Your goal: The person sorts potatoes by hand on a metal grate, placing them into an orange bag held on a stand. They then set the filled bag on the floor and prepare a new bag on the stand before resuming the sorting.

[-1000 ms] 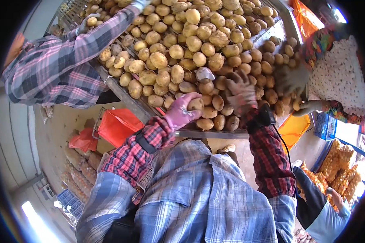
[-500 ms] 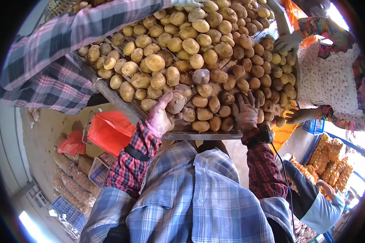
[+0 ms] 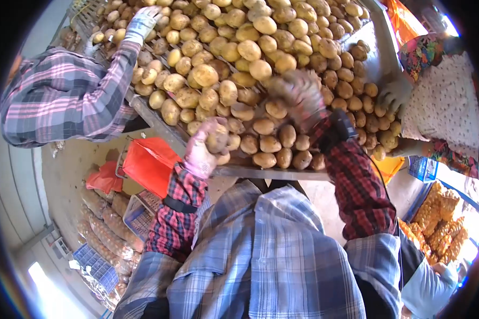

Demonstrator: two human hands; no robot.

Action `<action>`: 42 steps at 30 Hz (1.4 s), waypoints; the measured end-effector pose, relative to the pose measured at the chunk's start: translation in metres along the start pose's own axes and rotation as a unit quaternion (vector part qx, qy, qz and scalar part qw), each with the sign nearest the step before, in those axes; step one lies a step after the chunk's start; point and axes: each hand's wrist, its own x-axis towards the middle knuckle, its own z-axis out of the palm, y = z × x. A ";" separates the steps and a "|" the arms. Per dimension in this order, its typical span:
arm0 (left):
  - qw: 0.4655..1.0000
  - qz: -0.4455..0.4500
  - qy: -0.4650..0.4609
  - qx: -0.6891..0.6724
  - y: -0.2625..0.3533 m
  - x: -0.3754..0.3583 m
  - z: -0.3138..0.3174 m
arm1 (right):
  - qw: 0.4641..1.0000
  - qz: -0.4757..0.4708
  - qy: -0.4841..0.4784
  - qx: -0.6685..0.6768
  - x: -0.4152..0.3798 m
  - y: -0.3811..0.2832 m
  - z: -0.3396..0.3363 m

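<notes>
My left hand (image 3: 201,151), in a stained light glove, is closed around a brown potato (image 3: 217,139) at the table's near edge. My right hand (image 3: 299,95), also gloved, is over the middle of the pile of potatoes (image 3: 248,50). Motion smears its fingers, so whether they grip anything cannot be told. Between my hands, several potatoes (image 3: 269,143) lie on the brown table surface. The table's front rim (image 3: 282,174) runs just before my blue plaid apron.
A co-worker in a plaid sleeve (image 3: 112,80) reaches over the potatoes at left. Another person's gloved hand (image 3: 395,94) is at the right edge. Below left are a red bag (image 3: 153,162) and a crate (image 3: 138,212); filled sacks (image 3: 436,228) stand lower right.
My right hand has moved up and left over the pile. My left hand has drawn slightly left with a potato. The left co-worker's arm has pulled back left.
</notes>
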 end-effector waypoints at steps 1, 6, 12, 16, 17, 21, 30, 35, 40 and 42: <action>0.999 -0.006 0.037 0.021 0.001 -0.005 0.006 | 0.988 0.020 0.148 -0.030 -0.013 0.018 0.013; 0.991 -0.081 0.019 -0.102 -0.014 0.001 0.022 | 0.967 0.141 0.173 -0.122 -0.071 0.034 -0.027; 0.980 -0.108 -0.109 -0.127 -0.046 0.019 0.065 | 0.990 -0.049 -0.117 0.063 -0.170 -0.030 0.012; 0.992 -0.098 -0.078 -0.028 -0.047 0.025 0.077 | 0.998 0.011 -0.043 0.046 -0.184 0.001 0.008; 0.995 -0.074 -0.061 0.031 -0.050 0.027 0.074 | 0.997 0.031 -0.036 0.055 -0.183 0.001 0.000; 0.993 -0.059 -0.103 0.004 -0.057 0.051 0.073 | 0.990 0.143 -0.016 0.000 -0.152 0.001 -0.006; 0.950 0.125 -0.018 0.286 -0.004 0.072 0.070 | 0.984 0.072 0.158 0.043 0.026 0.050 -0.019; 0.711 0.299 0.118 0.626 0.076 0.097 0.091 | 0.985 0.152 0.067 0.042 0.143 0.076 -0.029; 0.633 0.106 0.221 0.734 0.133 0.140 0.124 | 0.984 0.170 -0.051 -0.019 0.188 0.066 -0.013; 0.622 0.052 0.192 0.757 0.132 0.156 0.135 | 0.982 0.139 -0.128 0.003 0.177 0.053 -0.025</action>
